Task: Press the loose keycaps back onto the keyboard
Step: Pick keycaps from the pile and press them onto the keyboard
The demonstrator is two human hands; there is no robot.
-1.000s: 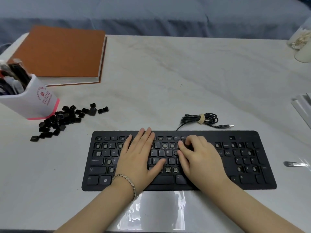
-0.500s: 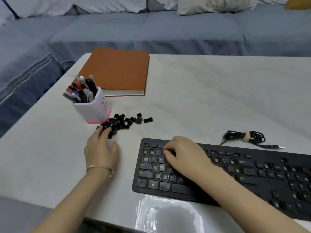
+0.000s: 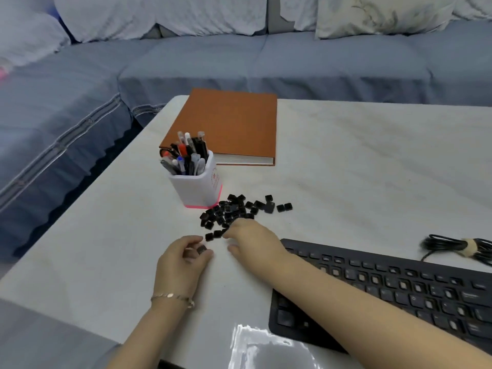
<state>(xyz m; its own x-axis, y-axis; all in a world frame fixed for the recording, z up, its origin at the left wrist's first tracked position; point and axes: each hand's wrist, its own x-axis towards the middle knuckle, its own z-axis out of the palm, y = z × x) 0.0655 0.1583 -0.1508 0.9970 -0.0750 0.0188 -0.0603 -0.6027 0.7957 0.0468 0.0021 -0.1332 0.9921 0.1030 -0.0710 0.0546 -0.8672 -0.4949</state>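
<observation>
- Step in hand: picking up. Both hands are at the heap of loose black square plastic keycaps [image 3: 235,209], which lies on the pale marble-patterned tabletop [image 3: 359,166] at 11 o'clock from the left end of the flat black plastic keyboard [image 3: 399,294].
- The left hand [image 3: 181,262] pinches a single black keycap [image 3: 201,249] between thumb and curled fingers, just at 7 o'clock of the heap and clear of the keyboard.
- The right hand [image 3: 253,242] lies knuckles-up with its fingertips on the heap's near edge. They touch the caps, but I cannot tell whether they have closed on one.
- The keyboard shows many bare sockets with pale centres among its seated keys, so much of the task looks to be left.
- Next move, as I judge it: carry the held cap towards 4 o'clock to its matching empty socket, set it square and the right way up, then press straight down until it seats. A tilted cap may not seat properly.
- Writing: the white square plastic pen holder with a pink base [image 3: 198,186], at 10 o'clock of the heap, has red print on its side, too small to read. Key legends are blurred and no brand shows.
- An orange hardcover book [image 3: 231,123] lies at 12 o'clock of the holder. A coiled black cable [image 3: 452,246] is at 1 o'clock of the keyboard.
</observation>
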